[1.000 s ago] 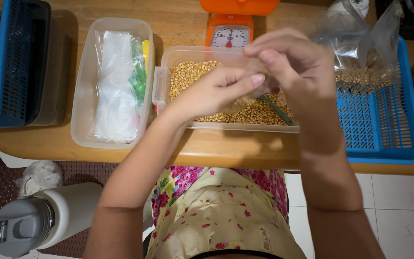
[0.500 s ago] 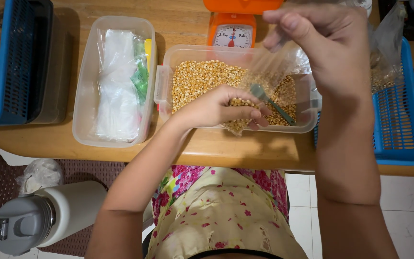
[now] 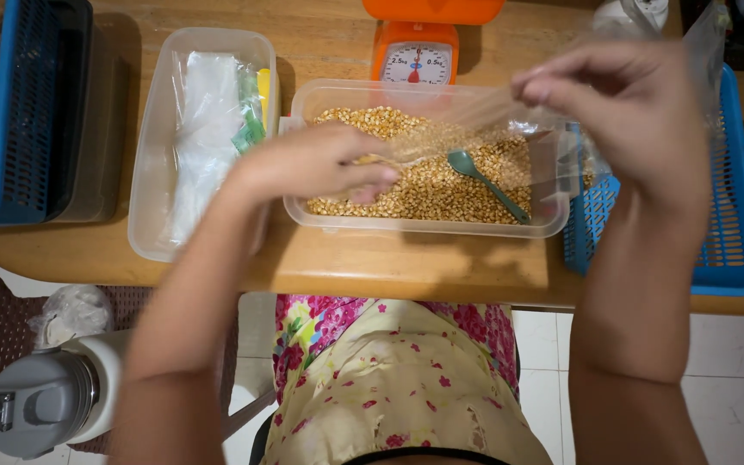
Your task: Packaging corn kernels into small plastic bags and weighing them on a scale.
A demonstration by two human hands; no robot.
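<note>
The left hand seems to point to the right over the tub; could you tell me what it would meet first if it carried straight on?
Probably the clear plastic bag at the left hand fingertips, then the teal spoon lying in the corn kernels; depth is hard to judge.

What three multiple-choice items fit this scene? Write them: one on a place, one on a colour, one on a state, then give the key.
1. Where does the spoon lie?
A. in the tub of kernels
B. in the blue basket
C. on the scale

2. What colour is the kitchen scale?
A. green
B. orange
C. white

3. What is the right hand doing?
A. resting flat on the table
B. pinching a clear plastic bag
C. gripping the spoon

Key: A, its bowl rests on the kernels; B, its body is orange; B, its fingertips pinch the bag's edge.
</note>
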